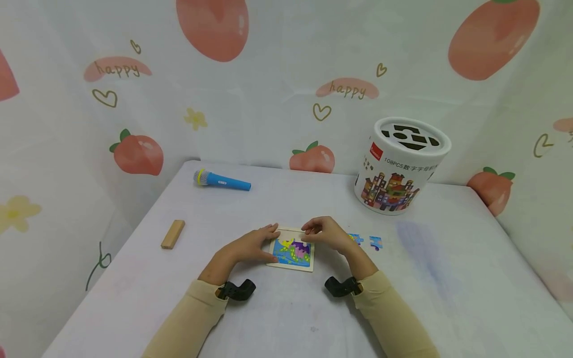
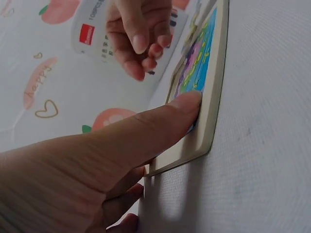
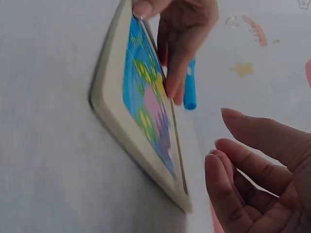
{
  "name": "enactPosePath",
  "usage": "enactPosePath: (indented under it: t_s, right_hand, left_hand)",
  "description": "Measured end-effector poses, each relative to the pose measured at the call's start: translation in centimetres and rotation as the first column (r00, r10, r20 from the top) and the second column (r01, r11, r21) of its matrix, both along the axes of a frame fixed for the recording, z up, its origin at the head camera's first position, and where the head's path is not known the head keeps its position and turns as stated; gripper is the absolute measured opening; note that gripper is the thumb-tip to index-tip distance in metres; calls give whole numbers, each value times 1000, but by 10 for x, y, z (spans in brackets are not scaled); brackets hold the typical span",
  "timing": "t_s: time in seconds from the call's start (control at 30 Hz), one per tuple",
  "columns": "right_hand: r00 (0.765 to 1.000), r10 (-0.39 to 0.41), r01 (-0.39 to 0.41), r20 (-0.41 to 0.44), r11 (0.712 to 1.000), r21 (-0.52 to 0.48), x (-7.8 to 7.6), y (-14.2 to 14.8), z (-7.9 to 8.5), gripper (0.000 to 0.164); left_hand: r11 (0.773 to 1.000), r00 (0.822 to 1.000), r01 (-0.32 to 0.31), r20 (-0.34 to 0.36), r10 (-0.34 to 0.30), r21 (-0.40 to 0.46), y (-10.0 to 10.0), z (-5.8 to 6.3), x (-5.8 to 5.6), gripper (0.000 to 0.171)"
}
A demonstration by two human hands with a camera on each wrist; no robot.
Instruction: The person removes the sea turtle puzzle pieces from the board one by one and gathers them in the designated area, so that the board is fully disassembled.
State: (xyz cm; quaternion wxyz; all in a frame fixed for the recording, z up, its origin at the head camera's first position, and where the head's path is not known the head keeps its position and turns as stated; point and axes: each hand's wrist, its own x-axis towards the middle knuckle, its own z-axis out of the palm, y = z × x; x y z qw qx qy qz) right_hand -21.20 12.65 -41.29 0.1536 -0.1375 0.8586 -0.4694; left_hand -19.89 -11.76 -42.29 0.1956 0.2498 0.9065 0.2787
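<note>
A small wooden jigsaw puzzle (image 1: 293, 254) lies in a pale frame between the hands. Blue, yellow, purple and pink pieces fill its lower part, while bare wood shows along the top. My left hand (image 1: 250, 244) holds the frame's left side, the thumb (image 2: 187, 102) pressing at the near corner and the fingers spread toward the far edge. Over the upper right corner hovers my right hand (image 1: 330, 233); its fingers (image 3: 221, 189) are loosely bent with nothing between them. Two loose puzzle pieces, one (image 1: 356, 238) beside the right wrist and another (image 1: 376, 242) farther right, lie on the table.
A white bucket (image 1: 398, 169) with a cut-out lid stands at the back right. At the back left lies a blue toy microphone (image 1: 224, 181), and a wooden block (image 1: 172, 234) sits nearer on the left. Behind the table hangs a peach-print cloth (image 1: 268, 99).
</note>
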Motion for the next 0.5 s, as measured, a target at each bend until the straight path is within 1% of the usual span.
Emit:
enactPosePath:
  t_s: [0.07,0.13,0.27,0.5]
  right_hand:
    - [999,34,-34,-1,999,6,-1,-8,-3,27]
    - [998,65,-65,4,998,13,-2,-16,-5,27]
    - [995,96,-96,3,995,39,-1,-30,-5,25]
    - [999,51,-50,-19,997,51,1,-44,-8,19]
  left_hand:
    - [1000,1000,-1,2,1,-12,1,0,-1,75]
    - [1000,1000,2,2,-2,-6,1,0,-1,75]
    - [1000,1000,3,3,-3,-4,0,0,-2,74]
    - [1000,1000,8,-2,-8,8,0,0,-2,73]
